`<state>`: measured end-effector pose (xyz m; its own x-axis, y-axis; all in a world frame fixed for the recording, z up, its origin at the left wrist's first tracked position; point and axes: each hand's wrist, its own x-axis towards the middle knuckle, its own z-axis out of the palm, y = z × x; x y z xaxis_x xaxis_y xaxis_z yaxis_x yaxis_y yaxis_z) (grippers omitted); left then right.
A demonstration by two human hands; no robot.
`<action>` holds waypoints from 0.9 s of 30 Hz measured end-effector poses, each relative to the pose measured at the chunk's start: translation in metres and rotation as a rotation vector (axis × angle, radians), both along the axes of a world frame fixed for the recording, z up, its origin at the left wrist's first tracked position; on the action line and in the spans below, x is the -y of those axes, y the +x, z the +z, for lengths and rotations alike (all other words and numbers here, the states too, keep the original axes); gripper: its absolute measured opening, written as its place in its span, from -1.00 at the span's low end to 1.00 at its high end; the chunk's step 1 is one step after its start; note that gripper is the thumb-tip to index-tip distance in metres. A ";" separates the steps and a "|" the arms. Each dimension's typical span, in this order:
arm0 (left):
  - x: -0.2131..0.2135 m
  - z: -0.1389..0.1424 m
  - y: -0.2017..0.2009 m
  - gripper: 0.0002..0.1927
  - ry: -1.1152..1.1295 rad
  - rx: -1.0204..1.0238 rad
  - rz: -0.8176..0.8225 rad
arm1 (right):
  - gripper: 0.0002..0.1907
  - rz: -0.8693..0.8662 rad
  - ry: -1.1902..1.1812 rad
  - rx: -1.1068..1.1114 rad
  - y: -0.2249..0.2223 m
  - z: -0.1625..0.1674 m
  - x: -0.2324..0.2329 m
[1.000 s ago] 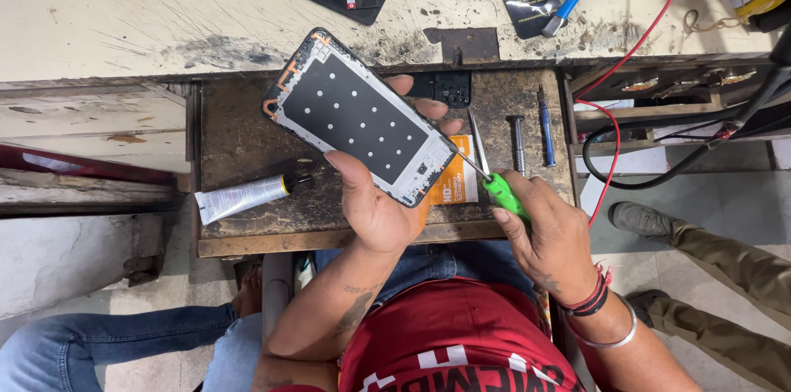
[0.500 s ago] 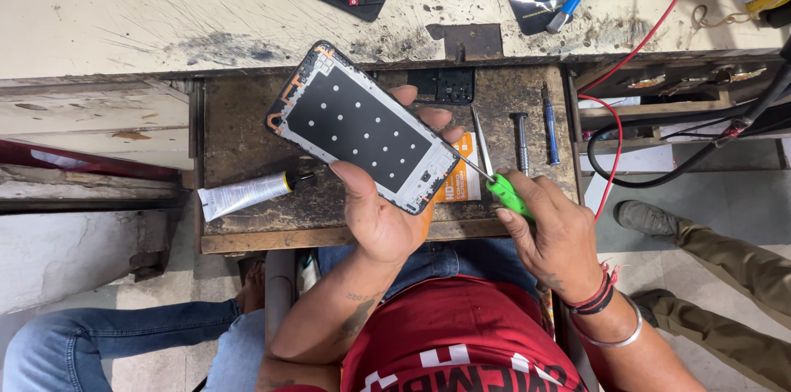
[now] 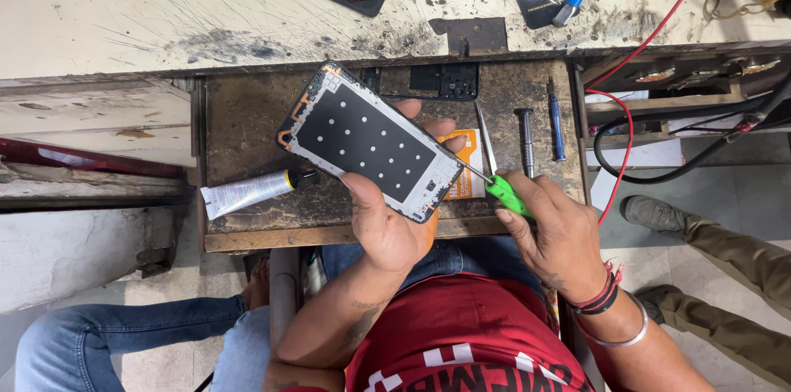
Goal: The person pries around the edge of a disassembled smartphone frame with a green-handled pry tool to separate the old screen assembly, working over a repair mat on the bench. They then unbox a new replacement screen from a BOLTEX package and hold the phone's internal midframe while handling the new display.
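One head-worn camera looks steeply down, fairly close, over the workbench drawer (image 3: 247, 112).

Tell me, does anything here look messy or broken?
Yes. The pale worktop is scratched and smeared with dark stains near its front edge. The phone in the left hand has no screen, so its bare frame shows, while the right hand holds a green-handled screwdriver to its edge.

- Red short-sleeved shirt (image 3: 461, 334) with large white block lettering across the chest.
- Blue denim jeans (image 3: 124, 334), faded at the knees.
- Both forearms bare, no sleeves reaching them.
- Right wrist: red-and-black thread bands (image 3: 600, 297) stacked together, with a thin plain silver metal bangle (image 3: 628, 334) just behind them.
- Left forearm: a small dark marking, too blurred to read.
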<state>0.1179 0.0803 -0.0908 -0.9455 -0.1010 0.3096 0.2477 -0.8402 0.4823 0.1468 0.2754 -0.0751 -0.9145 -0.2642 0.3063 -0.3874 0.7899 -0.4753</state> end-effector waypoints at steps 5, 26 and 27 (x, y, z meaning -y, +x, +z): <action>0.000 -0.001 0.003 -0.20 0.002 0.005 -0.011 | -0.55 -0.002 0.001 0.005 0.000 0.002 0.002; -0.002 -0.003 0.010 -0.23 -0.002 0.005 -0.008 | -0.55 0.011 -0.009 -0.002 -0.004 0.005 0.010; -0.002 -0.004 0.010 -0.23 0.000 0.011 -0.008 | -0.55 0.011 -0.008 -0.003 -0.004 0.005 0.010</action>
<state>0.1284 0.0823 -0.0945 -0.9497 -0.0929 0.2991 0.2352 -0.8421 0.4854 0.1428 0.2653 -0.0704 -0.9108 -0.2717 0.3110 -0.3972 0.7821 -0.4801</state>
